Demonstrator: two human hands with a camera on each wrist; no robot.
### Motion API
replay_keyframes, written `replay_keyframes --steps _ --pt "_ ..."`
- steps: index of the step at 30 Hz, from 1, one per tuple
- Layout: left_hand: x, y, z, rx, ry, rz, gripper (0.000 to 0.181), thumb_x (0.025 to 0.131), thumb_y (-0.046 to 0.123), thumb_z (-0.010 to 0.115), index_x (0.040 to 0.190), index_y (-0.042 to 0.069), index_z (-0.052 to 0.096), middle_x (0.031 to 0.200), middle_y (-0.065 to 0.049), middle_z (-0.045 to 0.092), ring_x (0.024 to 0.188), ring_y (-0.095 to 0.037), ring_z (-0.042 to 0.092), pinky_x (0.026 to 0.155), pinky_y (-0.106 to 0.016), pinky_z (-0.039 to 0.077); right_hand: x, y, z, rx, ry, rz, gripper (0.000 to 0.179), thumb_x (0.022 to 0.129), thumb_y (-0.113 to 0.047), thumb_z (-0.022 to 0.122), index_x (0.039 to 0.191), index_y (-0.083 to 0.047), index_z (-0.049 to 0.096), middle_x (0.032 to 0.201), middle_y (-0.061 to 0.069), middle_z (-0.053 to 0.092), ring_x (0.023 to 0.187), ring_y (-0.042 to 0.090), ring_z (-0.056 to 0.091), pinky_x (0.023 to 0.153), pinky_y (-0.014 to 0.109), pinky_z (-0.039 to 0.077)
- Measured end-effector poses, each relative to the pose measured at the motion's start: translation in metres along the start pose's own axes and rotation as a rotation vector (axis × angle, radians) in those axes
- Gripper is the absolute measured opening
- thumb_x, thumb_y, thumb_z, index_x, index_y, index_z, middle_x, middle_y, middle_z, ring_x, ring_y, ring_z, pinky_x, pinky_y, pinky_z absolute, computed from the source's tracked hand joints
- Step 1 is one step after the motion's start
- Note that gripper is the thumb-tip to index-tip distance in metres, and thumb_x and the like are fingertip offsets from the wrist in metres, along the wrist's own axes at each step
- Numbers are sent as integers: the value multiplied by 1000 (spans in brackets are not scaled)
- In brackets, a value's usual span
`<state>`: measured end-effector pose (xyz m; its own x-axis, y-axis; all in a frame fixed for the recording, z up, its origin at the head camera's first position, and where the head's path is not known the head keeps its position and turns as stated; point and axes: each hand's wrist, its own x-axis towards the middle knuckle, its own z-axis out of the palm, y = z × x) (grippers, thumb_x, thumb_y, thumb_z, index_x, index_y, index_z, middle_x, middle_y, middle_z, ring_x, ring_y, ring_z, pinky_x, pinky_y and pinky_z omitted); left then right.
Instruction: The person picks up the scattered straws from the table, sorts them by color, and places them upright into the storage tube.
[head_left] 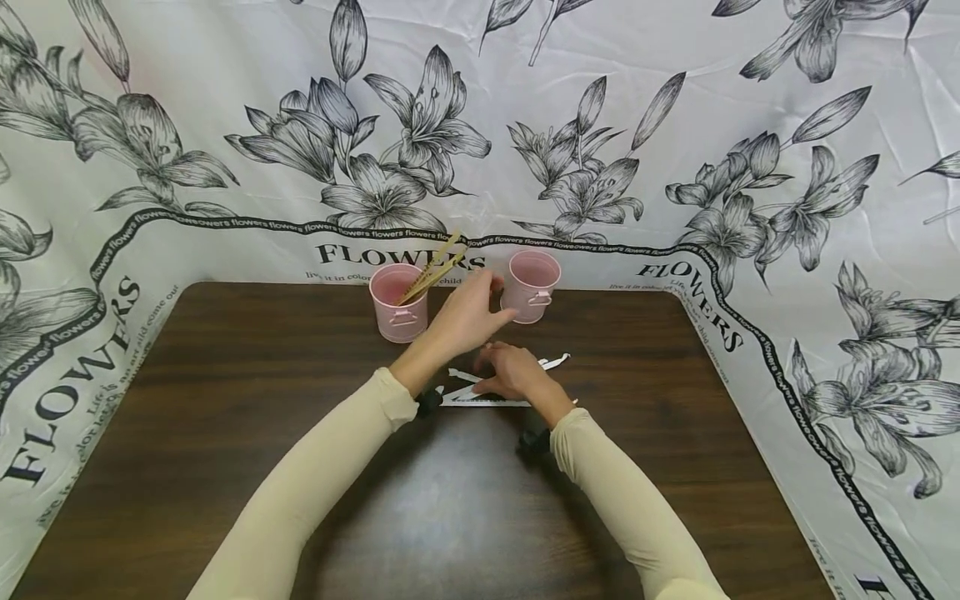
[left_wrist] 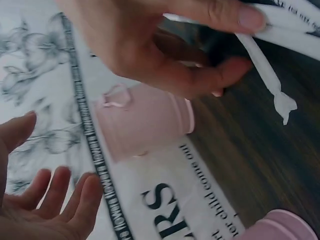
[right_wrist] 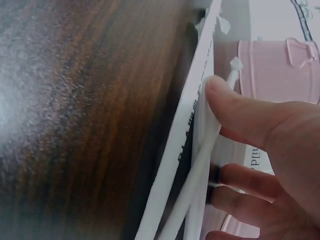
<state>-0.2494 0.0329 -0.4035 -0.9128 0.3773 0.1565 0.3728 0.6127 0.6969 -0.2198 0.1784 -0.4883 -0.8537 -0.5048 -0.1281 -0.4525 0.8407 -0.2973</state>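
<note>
My left hand [head_left: 468, 312] hovers between two pink buckets, its fingers apart and nothing in them; in the left wrist view the palm [left_wrist: 45, 210] and loosely bent fingers show. My right hand [head_left: 513, 371] is low over several slim white paper-wrapped sticks [head_left: 491, 403] on the table. In the right wrist view its thumb [right_wrist: 225, 97] lies against a white paper-wrapped stick [right_wrist: 185, 200], with bent fingers on the far side. Black print runs along one wrapper [right_wrist: 187, 120]. One stick's crumpled paper end [left_wrist: 285, 105] sticks out past the right hand.
The left pink bucket [head_left: 399, 321] holds yellow sticks [head_left: 435, 273] that lean right. Another pink bucket [head_left: 531, 292] stands behind the right hand. Both are near the back edge of the dark wooden table [head_left: 247, 400], before a white flower-print cloth [head_left: 525, 100].
</note>
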Motion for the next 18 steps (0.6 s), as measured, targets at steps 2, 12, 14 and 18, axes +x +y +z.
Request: replay_keyframes --steps 2,12,14,18 --pt "15 -5 8 -20 21 2 59 94 33 74 138 3 49 134 -14 54 123 -28 55 105 -42 48 -2 1 2 11 9 -24 32 83 -40 82 105 -18 72 133 11 67 129 30 61 100 53 53" --pt "65 -23 37 -134 52 -82 97 82 43 85 155 7 32 150 -15 42 139 -31 44 116 -48 40 -4 3 7 4 21 -56 24 85 -39 80 96 -20 71 142 22 59 135 37 57 100 57 52" --pt "72 -24 40 -140 40 -97 106 79 46 87 157 7 28 153 -16 39 142 -32 41 117 -49 39 -5 4 7 3 17 -56 23 85 -39 80 96 -20 71 142 23 59 134 37 57 100 57 51" --pt "82 -26 47 -176 23 -119 116 74 47 90 159 8 23 156 -17 35 145 -33 38 118 -53 38 -5 4 5 26 0 -45 22 86 -38 80 96 -21 71 145 23 57 137 37 54 103 60 49"
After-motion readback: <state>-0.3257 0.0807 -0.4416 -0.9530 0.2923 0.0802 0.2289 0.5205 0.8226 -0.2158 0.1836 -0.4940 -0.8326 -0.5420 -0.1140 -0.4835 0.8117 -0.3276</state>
